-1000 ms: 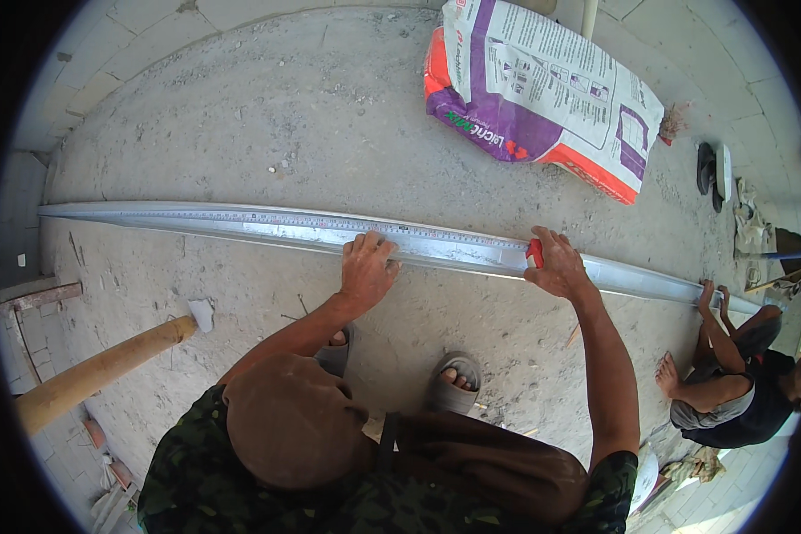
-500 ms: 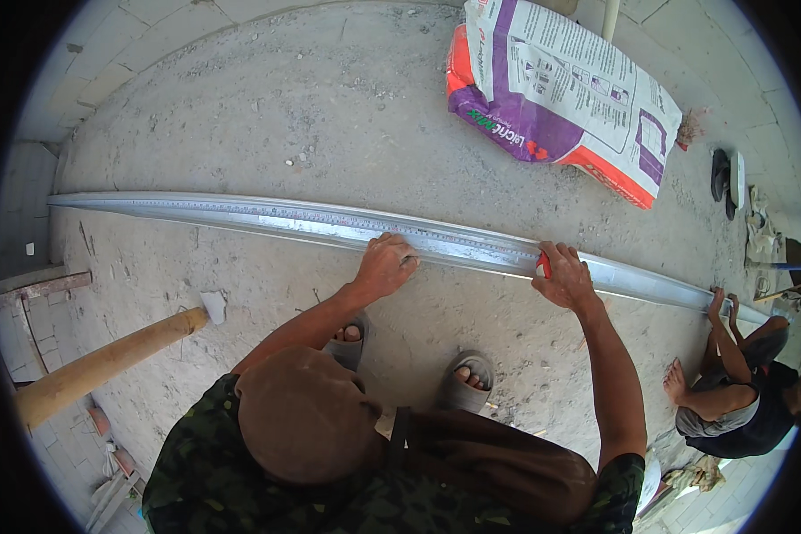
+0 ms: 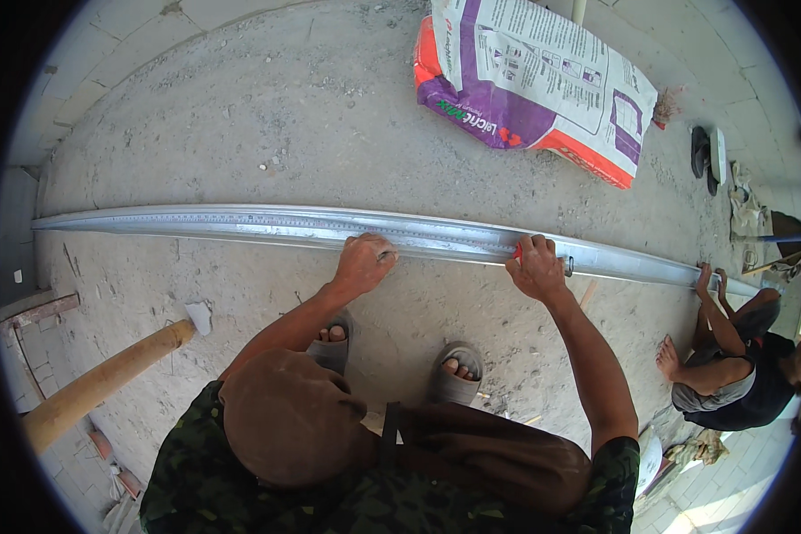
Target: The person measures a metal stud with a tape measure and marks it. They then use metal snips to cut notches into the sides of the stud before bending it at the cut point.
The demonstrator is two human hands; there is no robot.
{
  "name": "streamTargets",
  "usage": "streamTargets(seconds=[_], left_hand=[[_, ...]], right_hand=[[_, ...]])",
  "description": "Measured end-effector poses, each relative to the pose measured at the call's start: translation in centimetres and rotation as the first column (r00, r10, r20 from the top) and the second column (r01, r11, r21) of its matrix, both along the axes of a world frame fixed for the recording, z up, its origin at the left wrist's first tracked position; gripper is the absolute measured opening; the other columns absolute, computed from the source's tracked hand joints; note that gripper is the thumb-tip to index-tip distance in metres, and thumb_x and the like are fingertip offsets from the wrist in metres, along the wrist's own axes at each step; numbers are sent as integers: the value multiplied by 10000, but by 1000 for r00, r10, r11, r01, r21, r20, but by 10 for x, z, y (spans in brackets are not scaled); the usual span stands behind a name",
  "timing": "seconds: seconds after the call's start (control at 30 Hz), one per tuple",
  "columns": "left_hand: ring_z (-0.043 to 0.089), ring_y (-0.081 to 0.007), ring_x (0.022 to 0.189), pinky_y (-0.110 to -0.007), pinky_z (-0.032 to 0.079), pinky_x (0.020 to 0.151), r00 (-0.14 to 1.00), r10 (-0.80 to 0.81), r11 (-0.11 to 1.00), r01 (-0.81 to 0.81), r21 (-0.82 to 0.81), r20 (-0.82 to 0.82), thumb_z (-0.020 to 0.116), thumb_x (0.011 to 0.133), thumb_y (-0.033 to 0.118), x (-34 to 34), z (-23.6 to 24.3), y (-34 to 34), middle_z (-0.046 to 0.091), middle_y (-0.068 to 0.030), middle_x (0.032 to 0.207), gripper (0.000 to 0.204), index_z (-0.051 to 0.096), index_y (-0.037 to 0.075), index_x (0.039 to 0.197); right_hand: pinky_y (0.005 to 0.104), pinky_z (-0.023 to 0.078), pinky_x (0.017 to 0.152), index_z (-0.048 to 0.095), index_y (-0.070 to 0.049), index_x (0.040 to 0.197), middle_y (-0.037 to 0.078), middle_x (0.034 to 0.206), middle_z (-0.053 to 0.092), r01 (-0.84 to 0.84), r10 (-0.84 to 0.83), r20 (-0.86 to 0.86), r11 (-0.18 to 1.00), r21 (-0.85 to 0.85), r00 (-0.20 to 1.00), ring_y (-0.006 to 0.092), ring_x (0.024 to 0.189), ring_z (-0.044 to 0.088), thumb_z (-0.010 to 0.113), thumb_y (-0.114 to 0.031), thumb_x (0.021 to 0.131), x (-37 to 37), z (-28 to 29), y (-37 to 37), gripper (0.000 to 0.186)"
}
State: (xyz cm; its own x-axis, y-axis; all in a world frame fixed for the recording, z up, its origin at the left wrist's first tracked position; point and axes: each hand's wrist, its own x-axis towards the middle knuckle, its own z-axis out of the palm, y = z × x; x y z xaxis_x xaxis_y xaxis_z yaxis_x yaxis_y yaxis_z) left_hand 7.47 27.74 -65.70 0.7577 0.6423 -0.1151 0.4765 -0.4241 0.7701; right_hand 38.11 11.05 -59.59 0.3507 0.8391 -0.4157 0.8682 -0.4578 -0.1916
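A long silvery metal channel lies across the floor in front of me. A tape measure's pale blade runs along inside it. My right hand is closed over the red tape measure case at the channel; the palm hides most of the case, and a dark rounded part shows beside the hand. My left hand is closed at the channel's near edge, fingers curled; a small greyish thing may sit between thumb and finger, too small to name. Far right, a crouching co-worker's hands touch the channel's other end.
A white, purple and orange sack lies beyond the channel. A wooden pole slants in at left, near a pale flat piece. Slippers lie at far right. My sandalled feet stand close to the channel. Block walls surround the floor.
The view has shifted, so most things appear farther left. My right hand has turned over the tape measure, covering more of the red case. My left hand stays at the channel's edge.
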Motion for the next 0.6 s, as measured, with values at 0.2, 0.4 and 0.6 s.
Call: streamTargets(seconds=[0.2,0.4,0.6], left_hand=[[637,-313,922,-458,444,827,1000,-2,1000,1,19,29,650,822,216,2,-6,-3,699,-123,903,191,718,40,850],[642,-298,944,-448,423,872,999,33,999,-33,9,3,645,830,212,4,-2,-8,710,-122,939,192,730,48,881],[665,-288,910,-417,466,851,999,48,992,-46,118,-12,665,820,184,-2,1,-7,721,-104,927,154,732,58,878]], right_hand=[[580,524,807,596,-122,1180,243,1100,549,137,-135,46,990,-39,990,497,1041,548,626,-302,809,-8,7,1,413],[608,530,812,615,-110,1129,221,1094,544,119,-117,32,989,-84,993,487,1043,553,614,-299,839,-23,18,15,346],[582,535,835,626,-186,1240,205,1128,567,10,-12,-36,999,-52,999,483,1046,564,593,-268,836,-35,20,42,413]])
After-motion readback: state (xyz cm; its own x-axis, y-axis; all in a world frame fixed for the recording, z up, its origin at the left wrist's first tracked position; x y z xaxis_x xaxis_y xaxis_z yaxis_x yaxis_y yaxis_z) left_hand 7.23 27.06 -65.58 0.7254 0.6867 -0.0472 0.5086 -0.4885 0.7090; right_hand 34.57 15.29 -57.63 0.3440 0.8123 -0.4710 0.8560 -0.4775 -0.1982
